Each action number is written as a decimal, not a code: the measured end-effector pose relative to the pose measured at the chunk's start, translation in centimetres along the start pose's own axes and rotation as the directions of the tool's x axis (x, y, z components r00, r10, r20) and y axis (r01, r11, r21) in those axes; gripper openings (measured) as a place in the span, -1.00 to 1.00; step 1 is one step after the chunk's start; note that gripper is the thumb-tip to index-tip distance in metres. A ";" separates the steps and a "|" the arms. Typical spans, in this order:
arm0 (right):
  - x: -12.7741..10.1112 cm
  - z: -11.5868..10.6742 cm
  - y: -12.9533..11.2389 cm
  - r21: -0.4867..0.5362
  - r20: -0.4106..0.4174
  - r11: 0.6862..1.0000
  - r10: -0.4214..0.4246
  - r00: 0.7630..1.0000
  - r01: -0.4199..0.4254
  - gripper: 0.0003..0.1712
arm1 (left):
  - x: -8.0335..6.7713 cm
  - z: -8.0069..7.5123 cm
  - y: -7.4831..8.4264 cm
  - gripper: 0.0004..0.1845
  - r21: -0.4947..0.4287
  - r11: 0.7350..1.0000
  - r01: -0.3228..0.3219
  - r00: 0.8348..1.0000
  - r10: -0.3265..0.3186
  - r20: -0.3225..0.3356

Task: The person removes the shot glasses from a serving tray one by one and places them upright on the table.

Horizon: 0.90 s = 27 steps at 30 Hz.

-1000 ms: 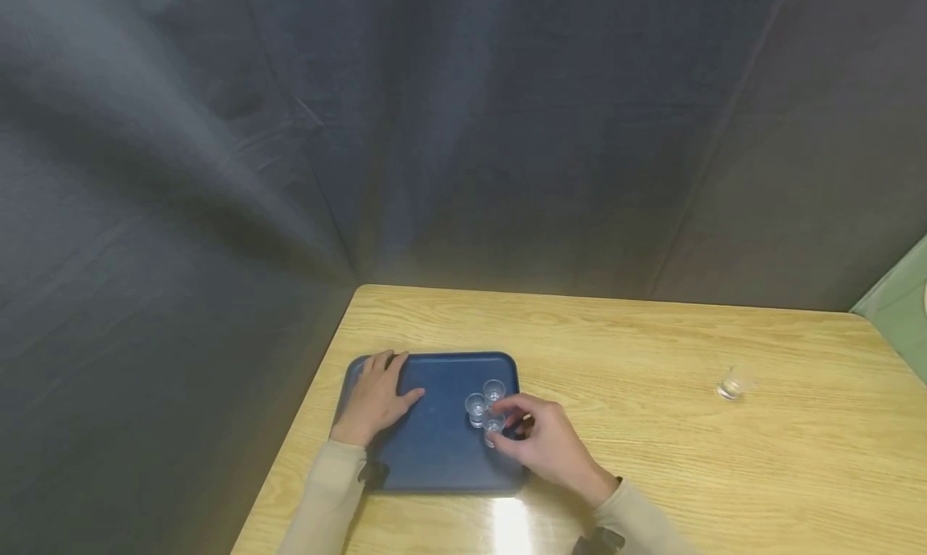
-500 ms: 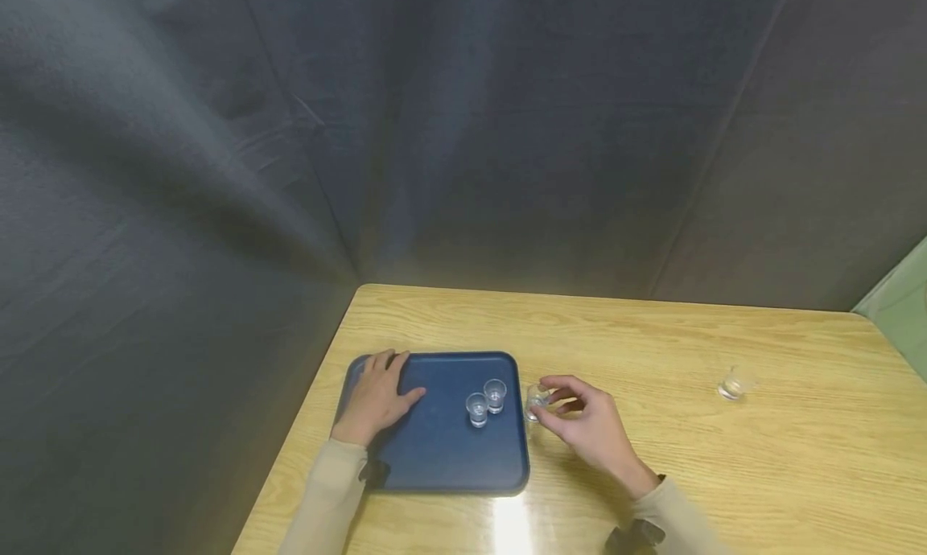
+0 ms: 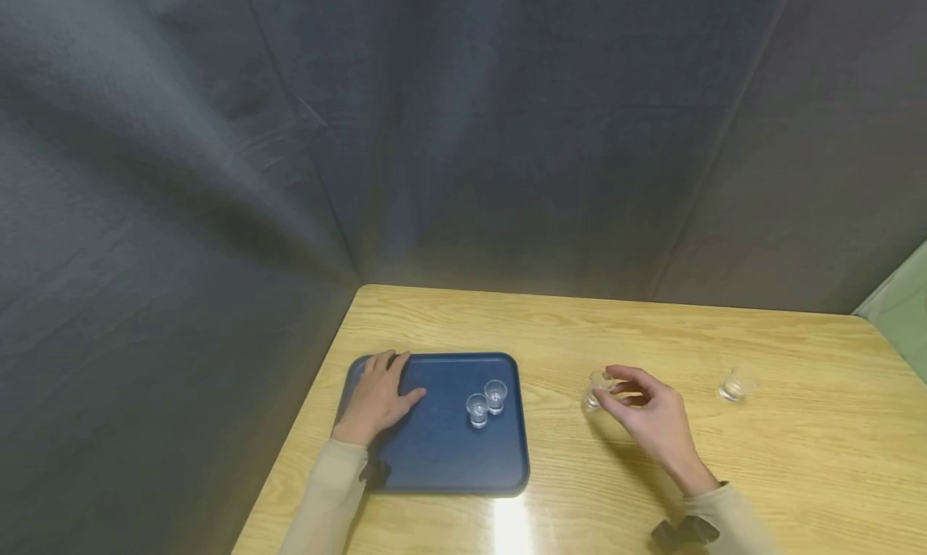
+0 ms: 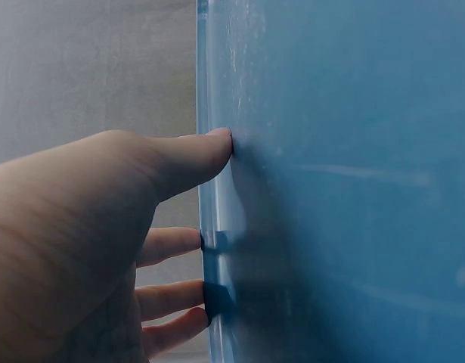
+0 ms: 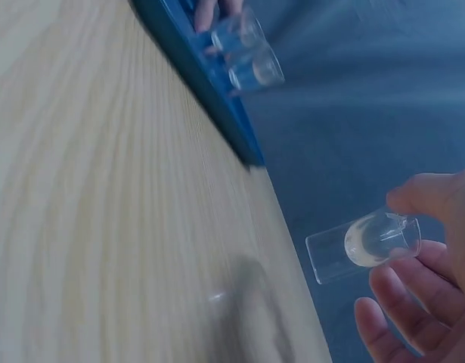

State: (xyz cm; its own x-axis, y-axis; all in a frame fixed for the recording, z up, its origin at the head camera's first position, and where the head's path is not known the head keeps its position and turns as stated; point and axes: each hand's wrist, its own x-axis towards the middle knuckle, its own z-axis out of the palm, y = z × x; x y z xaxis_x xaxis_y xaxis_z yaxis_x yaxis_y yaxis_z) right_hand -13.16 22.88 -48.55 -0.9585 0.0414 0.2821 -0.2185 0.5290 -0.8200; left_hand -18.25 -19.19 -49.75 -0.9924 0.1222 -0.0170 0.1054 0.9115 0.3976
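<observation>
My right hand [image 3: 653,420] pinches a small clear shot glass [image 3: 597,388] between thumb and fingertips, to the right of the tray. In the right wrist view, that shot glass [image 5: 364,243] shows a thick base, with a shadow on the wood below. My left hand [image 3: 380,398] rests on the left side of the blue tray [image 3: 442,462], fingers spread toward its far edge. Seen from the left wrist, the thumb reaches over the tray's rim [image 4: 211,174] and straight fingers touch it. Two more shot glasses [image 3: 477,410] stand side by side near the tray's right side.
A further clear glass [image 3: 733,386] stands on the wooden table [image 3: 652,338], right of my right hand. Dark curtains [image 3: 507,137] hang behind and to the left of the table. A pale green surface [image 3: 905,306] shows at the far right.
The right hand has lifted one of the three shot glasses from the tray and carried it to the right over the table. The left hand has stayed in place.
</observation>
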 end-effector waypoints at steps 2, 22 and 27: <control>0.0 -0.8 0.6 -0.021 -0.009 0.999 0.027 1.000 -0.027 -0.56 | 0.0 0.1 0.0 -0.20 0.000 1.000 0.000 1.000 0.000 -0.001; -0.6 -7.3 5.4 -0.064 -0.184 0.980 0.173 0.968 -0.187 -0.45 | -0.2 -0.2 0.2 -0.19 -0.008 1.000 0.015 1.000 -0.015 0.010; -0.8 -8.3 5.9 -0.082 -0.209 0.972 0.201 0.957 -0.222 -0.42 | -0.2 -0.2 0.2 -0.20 -0.003 1.000 0.013 1.000 -0.013 0.009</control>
State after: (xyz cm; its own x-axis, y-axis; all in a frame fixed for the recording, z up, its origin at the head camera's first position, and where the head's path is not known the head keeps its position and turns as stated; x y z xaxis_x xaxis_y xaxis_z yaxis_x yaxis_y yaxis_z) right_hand -12.15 32.94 -49.47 -0.9231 0.3228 0.2092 0.0155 0.5746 -0.8183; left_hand -18.08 -19.13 -49.49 -0.9931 0.1135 -0.0307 0.0919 0.9120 0.3999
